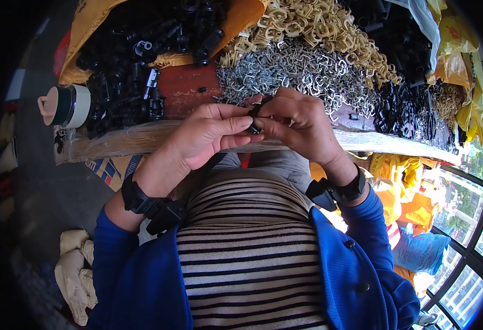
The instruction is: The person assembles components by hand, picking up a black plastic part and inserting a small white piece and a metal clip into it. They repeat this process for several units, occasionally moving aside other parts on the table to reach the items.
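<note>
Just in front of my body, above the table's near edge, both hands meet at a small black plastic part [254, 116]. My left hand [216, 132] is closed, its thumb and fingers pinching the part from the left. From the right, my right hand [299, 122] pinches the same part between thumb and curled fingers. Fingers cover most of the part, so its full shape is hidden. Behind the hands lies a heap of bent silver metal clips [296, 69]. Beyond that is a pile of beige plastic pieces [318, 25].
Black fittings [137, 49] spill from an orange bag [95, 22] at the far left. A cream lidded cup [79, 106] stands at the table's left end. Small black pieces [401, 104] lie to the right. Coloured bags [417, 247] sit below by the window.
</note>
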Action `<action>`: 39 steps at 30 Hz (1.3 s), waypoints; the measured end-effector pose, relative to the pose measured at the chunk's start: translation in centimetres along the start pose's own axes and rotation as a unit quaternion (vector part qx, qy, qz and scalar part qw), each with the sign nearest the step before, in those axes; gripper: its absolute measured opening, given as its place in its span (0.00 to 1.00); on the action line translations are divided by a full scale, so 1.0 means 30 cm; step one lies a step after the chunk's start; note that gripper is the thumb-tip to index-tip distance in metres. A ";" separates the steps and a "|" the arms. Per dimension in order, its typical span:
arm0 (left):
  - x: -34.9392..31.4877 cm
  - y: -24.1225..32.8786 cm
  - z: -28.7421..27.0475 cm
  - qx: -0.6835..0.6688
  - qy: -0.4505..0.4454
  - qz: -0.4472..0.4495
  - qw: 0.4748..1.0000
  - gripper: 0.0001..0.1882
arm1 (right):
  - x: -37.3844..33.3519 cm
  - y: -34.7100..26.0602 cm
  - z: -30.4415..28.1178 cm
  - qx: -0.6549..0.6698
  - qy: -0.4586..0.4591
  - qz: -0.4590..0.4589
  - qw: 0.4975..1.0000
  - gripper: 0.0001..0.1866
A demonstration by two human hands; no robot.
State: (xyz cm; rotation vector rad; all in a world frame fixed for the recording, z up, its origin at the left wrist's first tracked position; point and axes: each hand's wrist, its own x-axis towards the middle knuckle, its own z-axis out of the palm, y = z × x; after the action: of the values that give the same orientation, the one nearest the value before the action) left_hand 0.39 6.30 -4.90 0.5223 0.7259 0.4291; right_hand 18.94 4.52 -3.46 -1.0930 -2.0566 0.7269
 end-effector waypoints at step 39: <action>0.070 0.007 0.084 -0.102 -0.068 0.039 0.992 0.11 | -0.110 0.140 -0.188 0.167 0.161 0.165 0.959 0.15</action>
State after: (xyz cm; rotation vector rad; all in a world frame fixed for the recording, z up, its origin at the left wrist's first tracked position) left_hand 3.58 6.84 -4.25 0.3845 0.5254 0.5300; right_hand 26.68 4.62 -4.13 -1.2727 -1.4320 0.9494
